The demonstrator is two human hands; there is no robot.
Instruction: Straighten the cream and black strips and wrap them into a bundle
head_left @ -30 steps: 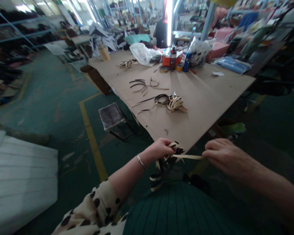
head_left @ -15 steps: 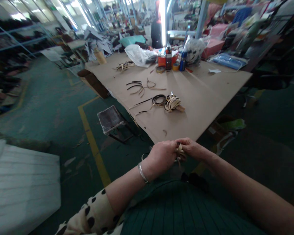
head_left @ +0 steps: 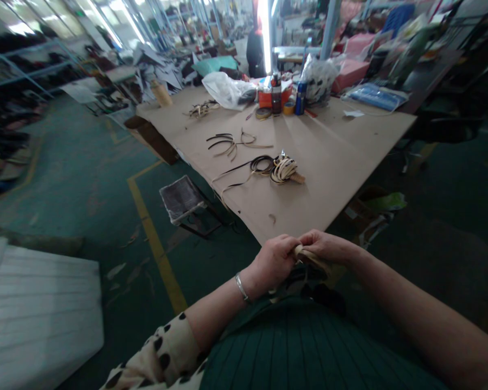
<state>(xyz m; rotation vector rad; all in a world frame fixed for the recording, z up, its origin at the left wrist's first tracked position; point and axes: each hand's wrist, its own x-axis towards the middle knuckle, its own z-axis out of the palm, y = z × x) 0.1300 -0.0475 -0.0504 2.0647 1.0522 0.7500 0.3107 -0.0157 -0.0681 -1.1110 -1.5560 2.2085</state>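
My left hand (head_left: 274, 260) and my right hand (head_left: 325, 246) meet just off the near corner of the brown table (head_left: 333, 162). Both have their fingers closed on a bundle of pale strips (head_left: 313, 259), which hangs below my right hand. Part of the bundle is hidden by my fingers. Farther up the table lies a coil of dark and cream strips (head_left: 283, 170), with loose ends trailing left. Behind it several short thin strips (head_left: 230, 143) are spread out, and another small tangle (head_left: 202, 109) lies near the left edge.
Across the table's back stand a dark bottle (head_left: 276, 96), a blue can (head_left: 301, 98), tape rolls (head_left: 263, 113) and plastic bags (head_left: 230, 91). A stool (head_left: 183, 199) is left of the table; a white crate (head_left: 44, 309) stands at lower left. An open carton (head_left: 151, 138) is beside the table.
The pale strips between my hands now stretch out to the right under my right hand, where they were bunched before. The view has shifted slightly.
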